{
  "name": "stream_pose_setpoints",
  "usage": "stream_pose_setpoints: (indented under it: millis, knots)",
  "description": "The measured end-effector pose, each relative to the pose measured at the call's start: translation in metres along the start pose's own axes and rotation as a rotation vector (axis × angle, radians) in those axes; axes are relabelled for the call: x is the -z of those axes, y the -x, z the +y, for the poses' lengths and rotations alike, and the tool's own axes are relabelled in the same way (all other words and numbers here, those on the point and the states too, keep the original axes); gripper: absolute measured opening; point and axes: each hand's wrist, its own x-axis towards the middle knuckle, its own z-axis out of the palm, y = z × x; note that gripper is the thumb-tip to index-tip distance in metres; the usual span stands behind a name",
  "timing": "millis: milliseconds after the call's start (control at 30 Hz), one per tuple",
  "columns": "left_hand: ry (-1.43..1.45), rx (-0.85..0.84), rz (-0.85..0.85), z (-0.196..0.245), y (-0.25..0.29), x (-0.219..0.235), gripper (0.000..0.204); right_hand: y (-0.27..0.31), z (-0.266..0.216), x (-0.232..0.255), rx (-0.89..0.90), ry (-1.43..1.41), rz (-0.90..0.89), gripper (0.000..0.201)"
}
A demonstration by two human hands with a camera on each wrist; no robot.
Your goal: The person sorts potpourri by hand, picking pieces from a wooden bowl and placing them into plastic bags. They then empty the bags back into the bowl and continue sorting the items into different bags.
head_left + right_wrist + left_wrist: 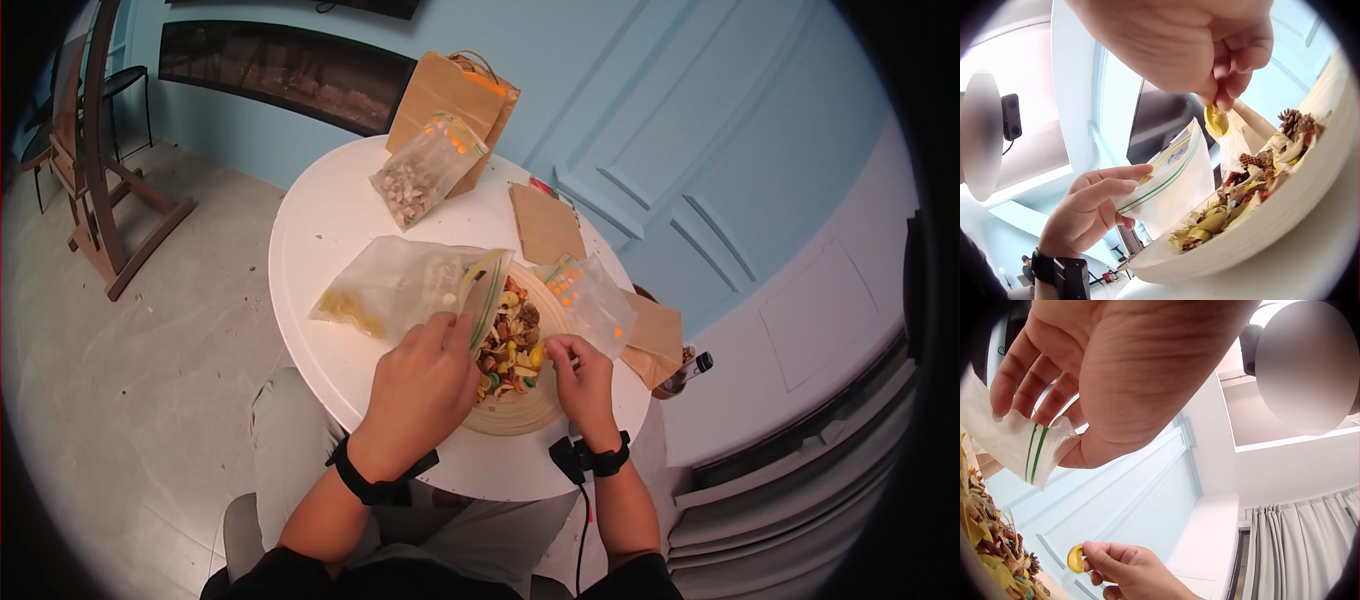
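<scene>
My left hand (pixel 425 385) grips the mouth of a clear zip bag (pixel 395 285), which lies on its side with yellow pieces (pixel 350 312) in its far corner. In the right wrist view the bag's mouth gapes, its green seal strip facing the plate. Between thumb and fingertips, my right hand (pixel 585 385) pinches a small yellow curled piece (pixel 1216 122), held above the mix. A round pale plate (pixel 510 421) carries a colourful heap of potpourri (pixel 1254 181), with dried petals, curls and a pine cone (pixel 1291 123).
On the white round table (pixel 315 220), a zip bag of brownish pieces (pixel 412 185) leans against a brown paper bag (pixel 430 90) at the back. Another zip bag (pixel 600 305) lies right of the plate, near a folded paper bag (pixel 547 225) and a second one (pixel 655 340).
</scene>
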Motion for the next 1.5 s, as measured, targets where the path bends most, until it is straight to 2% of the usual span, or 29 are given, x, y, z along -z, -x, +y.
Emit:
stream_pose_setpoints:
  millis: [133,233,333,433,533,633,733,833,1133,1433,1500]
  knots:
    - [-0.018,-0.052,0.027,0.0,0.001,-0.004,0.04,-0.008,-0.022,-0.008,-0.007,-0.278,0.01,0.021]
    - [-0.019,-0.05,0.034,0.0,0.001,-0.006,0.039,-0.016,-0.042,-0.021,-0.009,-0.454,-0.058,0.024]
    - [-0.002,-0.026,0.067,0.0,0.001,0.001,0.039,-0.02,-0.05,-0.031,0.047,-0.444,-0.049,0.026]
    - [0.031,0.007,0.117,-0.006,0.0,0.008,0.04,-0.022,-0.04,-0.031,0.034,-0.321,-0.037,0.024]
    - [0.102,0.059,0.186,-0.015,-0.003,0.016,0.039,-0.022,-0.022,-0.024,0.098,0.0,-0.272,0.023]
    - [0.148,0.105,0.21,-0.022,-0.006,0.019,0.039,-0.011,-0.019,-0.024,0.191,0.14,-0.378,0.024]
    - [0.118,0.08,0.233,-0.026,-0.005,0.017,0.04,-0.001,-0.015,-0.026,0.403,0.188,-0.404,0.026]
    - [0.107,0.067,0.218,-0.026,-0.005,0.016,0.039,0.004,-0.025,-0.024,0.395,0.242,-0.457,0.025]
    - [0.093,0.068,0.187,-0.021,-0.005,0.013,0.039,0.006,-0.006,-0.023,0.373,0.317,-0.394,0.02]
    - [0.074,0.074,0.153,-0.018,-0.005,0.014,0.036,0.014,-0.01,-0.028,0.395,0.279,-0.336,0.019]
    - [0.072,0.069,0.155,-0.018,-0.005,0.014,0.036,0.011,-0.007,-0.027,0.329,0.294,-0.369,0.017]
